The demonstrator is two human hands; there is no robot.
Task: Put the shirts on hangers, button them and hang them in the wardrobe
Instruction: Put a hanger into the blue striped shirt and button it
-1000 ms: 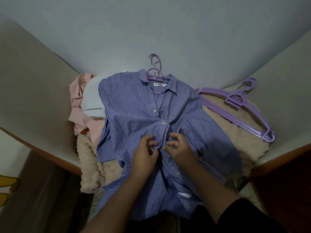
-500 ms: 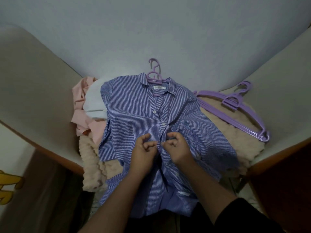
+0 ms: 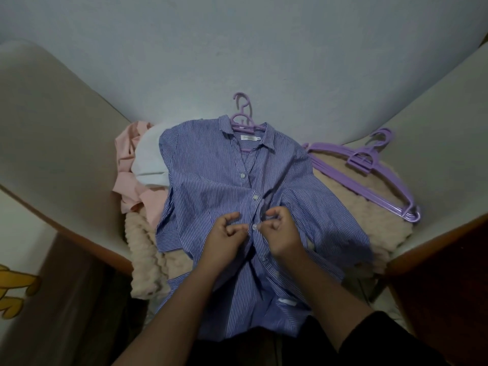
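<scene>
Striped blue cotton is lying spread on a beige fluffy blanket (image 3: pixel 369 223), and that striped shirt (image 3: pixel 211 180) is serving as the landmark for everything else. A purple hanger (image 3: pixel 244 116) is already sitting inside its collar, the hook poking out beyond the neckline. Compared with a second ago, both hands are sitting a touch higher and tighter on the front opening, and a small white button (image 3: pixel 254 227) is now showing between them where only bunched cloth was visible before. By my reading, this button is passing through its hole, the third from the collar; the two above it are looking fastened and the lower front is still gaping.

At the middle of the shirt, the left hand (image 3: pixel 227 239) is pinching the left edge of the placket with fingers curled, and the right hand (image 3: pixel 281 231) is pinching the opposite edge, its fingertips (image 3: pixel 260 227) touching the button. So the button is lying right at the fingertips, between the two hands.

Beside the shirt's right sleeve, spare purple hangers (image 3: pixel 369 178) are lying stacked. Beside its left shoulder, a pink garment (image 3: pixel 132 180) and a white garment (image 3: pixel 150 159) are waiting.
</scene>
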